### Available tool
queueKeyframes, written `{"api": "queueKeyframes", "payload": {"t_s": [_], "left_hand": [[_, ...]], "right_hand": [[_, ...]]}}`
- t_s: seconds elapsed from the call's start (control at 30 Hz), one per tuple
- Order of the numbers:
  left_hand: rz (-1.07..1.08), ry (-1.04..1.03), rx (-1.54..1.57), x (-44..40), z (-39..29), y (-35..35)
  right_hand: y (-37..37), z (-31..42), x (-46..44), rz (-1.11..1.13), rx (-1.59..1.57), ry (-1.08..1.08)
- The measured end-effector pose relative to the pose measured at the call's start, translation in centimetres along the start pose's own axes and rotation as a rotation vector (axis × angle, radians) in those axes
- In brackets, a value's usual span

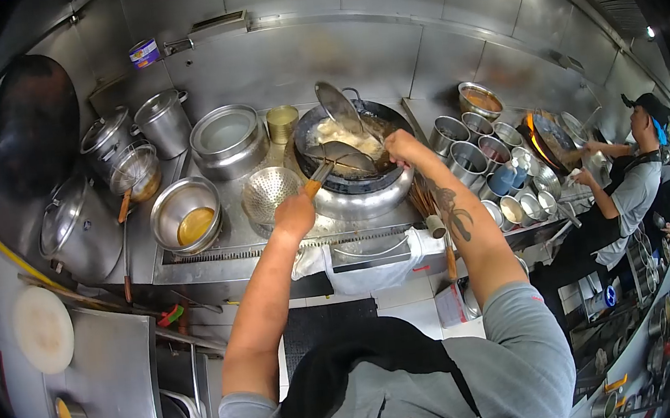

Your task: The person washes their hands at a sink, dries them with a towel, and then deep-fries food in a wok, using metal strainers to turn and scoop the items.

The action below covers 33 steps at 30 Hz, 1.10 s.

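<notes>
My left hand (295,216) is closed round the wooden handle of a wide skimmer (348,158), whose dark round head lies over the near side of the wok (384,112). My right hand (406,148) is closed at the wok's right rim. From its fingers a thin handle seems to run to a round metal utensil head (336,104), tilted up over the far side; I cannot tell whether it is a ladle or a strainer. Pale food in bubbling oil (337,134) shows between the two heads. A perforated metal bowl (270,193) stands left of the wok.
Left are a metal bowl with yellow liquid (196,226), a large pot (230,142), a can (283,123) and lidded stockpots (163,125). Several metal canisters (469,160) crowd the right. Beyond them a co-worker (633,169) stands at another wok (552,141) with flames. A cloth (370,270) hangs in front.
</notes>
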<state>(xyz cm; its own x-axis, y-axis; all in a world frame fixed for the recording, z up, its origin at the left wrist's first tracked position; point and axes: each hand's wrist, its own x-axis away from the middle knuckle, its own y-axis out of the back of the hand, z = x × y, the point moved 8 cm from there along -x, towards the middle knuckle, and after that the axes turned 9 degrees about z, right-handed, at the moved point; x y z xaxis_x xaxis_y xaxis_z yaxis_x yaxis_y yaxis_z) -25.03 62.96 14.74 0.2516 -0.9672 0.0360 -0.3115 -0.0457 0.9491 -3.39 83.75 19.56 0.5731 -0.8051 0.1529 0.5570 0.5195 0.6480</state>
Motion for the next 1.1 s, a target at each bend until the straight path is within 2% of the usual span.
{"api": "queueKeyframes", "payload": {"t_s": [0.13, 0.23, 0.27, 0.4, 0.53, 0.6, 0.7, 0.83, 0.93, 1.03, 1.1], "left_hand": [[-0.034, -0.010, -0.017, 0.2, -0.3, 0.7], [0.001, -0.013, -0.019, 0.2, -0.4, 0.1], [0.013, -0.013, -0.016, 0.0, -0.5, 0.2], [0.008, 0.001, -0.025, 0.4, -0.5, 0.6], [0.032, 0.015, -0.016, 1.0, -0.9, 0.7], [0.022, 0.013, -0.023, 1.1, -0.9, 1.0], [0.007, 0.018, -0.039, 1.1, -0.7, 0.5], [0.024, 0.019, -0.027, 1.2, -0.9, 0.5], [0.021, -0.001, -0.036, 1.2, -0.9, 0.5], [0.007, -0.018, -0.034, 1.0, -0.6, -0.1], [0.004, -0.021, -0.022, 0.8, -0.6, 0.0]], "right_hand": [[1.0, 1.7, 3.3, -0.029, 0.052, 0.035], [-1.3, -3.2, 0.6, 0.087, 0.122, -0.193], [-1.5, -3.2, 0.6, 0.074, 0.153, -0.207], [-0.9, 0.0, 0.9, 0.010, 0.140, -0.069], [-1.8, -3.1, -1.4, 0.034, 0.143, -0.135], [-1.1, -2.1, -0.8, 0.044, 0.112, -0.177], [0.4, 0.3, 0.9, -0.016, 0.129, -0.107], [-0.1, -2.8, -1.2, -0.028, 0.165, -0.153], [0.6, -1.9, -1.5, -0.016, 0.257, -0.229], [1.4, 0.6, -1.3, 0.010, 0.279, -0.138], [1.6, 1.3, -0.8, -0.055, 0.249, -0.084]]}}
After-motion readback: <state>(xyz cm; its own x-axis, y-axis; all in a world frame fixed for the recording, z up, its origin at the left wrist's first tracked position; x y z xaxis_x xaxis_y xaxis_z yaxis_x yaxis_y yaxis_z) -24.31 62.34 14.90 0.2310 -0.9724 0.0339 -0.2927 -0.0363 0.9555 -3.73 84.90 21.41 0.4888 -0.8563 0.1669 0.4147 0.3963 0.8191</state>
